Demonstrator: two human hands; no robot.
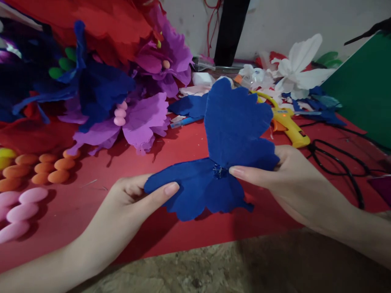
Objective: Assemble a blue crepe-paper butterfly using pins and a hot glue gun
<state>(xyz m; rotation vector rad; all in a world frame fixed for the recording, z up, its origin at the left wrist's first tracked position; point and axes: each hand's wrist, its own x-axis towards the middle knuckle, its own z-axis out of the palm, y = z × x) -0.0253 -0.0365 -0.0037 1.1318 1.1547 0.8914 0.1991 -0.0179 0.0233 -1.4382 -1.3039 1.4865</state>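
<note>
A dark blue butterfly-like flower [235,122], made of scalloped felt or paper petals, is held up between both hands over the red table cover. At its centre is a small shiny patch [219,171] that looks like glue. My left hand [128,207] pinches the left petal, thumb on top and fingers underneath. My right hand [290,183] grips the right side, its thumb tip beside the shiny centre and its fingers hidden behind the petals. Behind the flower, to the right, lies a yellow hot glue gun [288,124] with a small orange light showing.
Finished-looking purple [143,120], blue [100,81] and red flowers [100,24] crowd the left back. Orange egg-shaped pieces [58,171] and pink ones [23,211] lie front left. A white flower [297,69], a black cord [339,162] and a green board [363,85] are at right.
</note>
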